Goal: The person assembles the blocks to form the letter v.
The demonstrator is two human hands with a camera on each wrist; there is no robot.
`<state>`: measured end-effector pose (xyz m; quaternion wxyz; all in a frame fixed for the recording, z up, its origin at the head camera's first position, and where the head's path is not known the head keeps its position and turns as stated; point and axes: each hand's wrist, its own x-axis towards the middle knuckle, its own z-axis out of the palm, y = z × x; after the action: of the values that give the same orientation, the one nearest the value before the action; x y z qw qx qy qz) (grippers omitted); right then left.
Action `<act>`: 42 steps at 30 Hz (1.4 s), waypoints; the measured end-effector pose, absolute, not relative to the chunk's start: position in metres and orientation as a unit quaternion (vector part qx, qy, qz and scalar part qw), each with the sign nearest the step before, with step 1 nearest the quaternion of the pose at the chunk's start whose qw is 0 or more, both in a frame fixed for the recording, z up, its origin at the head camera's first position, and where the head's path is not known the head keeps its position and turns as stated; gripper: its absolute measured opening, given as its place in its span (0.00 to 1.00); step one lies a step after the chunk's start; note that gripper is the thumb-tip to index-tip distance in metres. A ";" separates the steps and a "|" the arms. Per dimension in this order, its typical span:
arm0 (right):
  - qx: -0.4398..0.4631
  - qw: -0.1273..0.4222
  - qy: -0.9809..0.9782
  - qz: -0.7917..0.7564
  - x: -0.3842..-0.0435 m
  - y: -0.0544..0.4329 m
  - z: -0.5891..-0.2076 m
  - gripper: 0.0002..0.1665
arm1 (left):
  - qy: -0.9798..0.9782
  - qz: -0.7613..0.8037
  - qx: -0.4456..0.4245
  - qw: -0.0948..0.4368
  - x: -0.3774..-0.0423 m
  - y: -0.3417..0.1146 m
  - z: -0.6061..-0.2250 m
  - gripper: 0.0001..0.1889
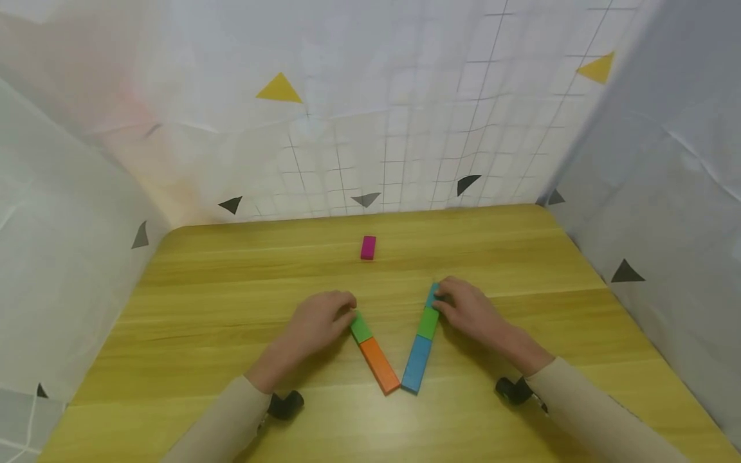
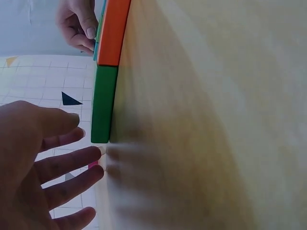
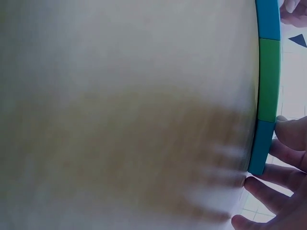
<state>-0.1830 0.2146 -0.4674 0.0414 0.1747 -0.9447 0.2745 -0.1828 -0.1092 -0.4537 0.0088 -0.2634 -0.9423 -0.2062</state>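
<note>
Two rows of blocks form a V on the wooden table. The left row has a green block (image 1: 361, 328) above an orange block (image 1: 380, 366). In the right row, a long blue block (image 1: 417, 365), a green block (image 1: 428, 323) and a smaller blue block (image 3: 262, 146) stand end to end. My left hand (image 1: 318, 315) is beside the far end of the left green block, fingers spread and loosely bent, with nothing in them in the left wrist view. My right hand (image 1: 470, 312) pinches the small blue block, thumb at its side and fingers around its far end.
A magenta block (image 1: 368, 247) lies alone toward the back of the table (image 1: 231, 270). White sheets with grid lines and dark and yellow triangles (image 1: 279, 89) surround the table. Black wrist cameras (image 1: 285, 405) hang below both sleeves.
</note>
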 end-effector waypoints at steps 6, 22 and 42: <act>0.182 0.042 -0.943 0.274 -0.183 0.215 -0.466 0.06 | -0.943 -0.197 -0.269 0.006 -0.189 -0.111 -0.454 0.11; 0.178 0.036 -0.945 0.273 -0.183 0.215 -0.468 0.05 | -0.946 -0.173 -0.274 -0.012 -0.217 -0.118 -0.456 0.12; 0.174 0.037 -0.945 0.275 -0.181 0.215 -0.468 0.07 | -0.945 -0.184 -0.270 0.003 -0.250 -0.116 -0.464 0.13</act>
<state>-0.1811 0.2152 -0.4677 0.0370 0.1738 -0.9450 0.2745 -0.2500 -0.1164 -0.4641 0.0028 -0.2702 -0.9450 -0.1841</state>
